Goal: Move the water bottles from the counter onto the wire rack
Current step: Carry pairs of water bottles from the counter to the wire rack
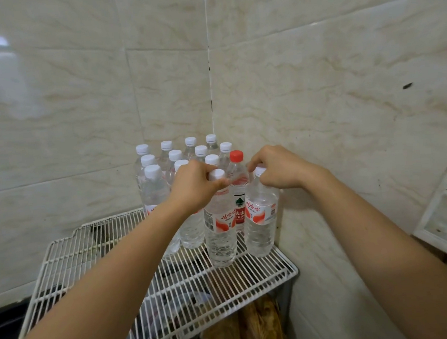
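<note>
Lowering both bottles straight, bases flat across the bars of the wire rack (pixel 96 262), should keep them from tipping into the far cluster of bottles (pixel 175 155). The middle bottle (pixel 220 223) stands on the rack directly below the left hand (pixel 194 187), pinched at its cap. The right bottle (pixel 260 214) is likewise gripped at the cap by the right hand (pixel 278 169).

One view on record: head-worn, wide-angle. It looks forward and down from above the near edge of the wire rack (pixel 172 280) and squarely faces the tiled wall corner (pixel 210 90). Range is close. Both forearms enter from the bottom edge and meet near frame centre, where the left hand (pixel 191 188) grips the middle bottle (pixel 220 223) and the right hand (pixel 278 167) grips the right bottle (pixel 261 220). Tile lines bow toward the frame edges.
</note>
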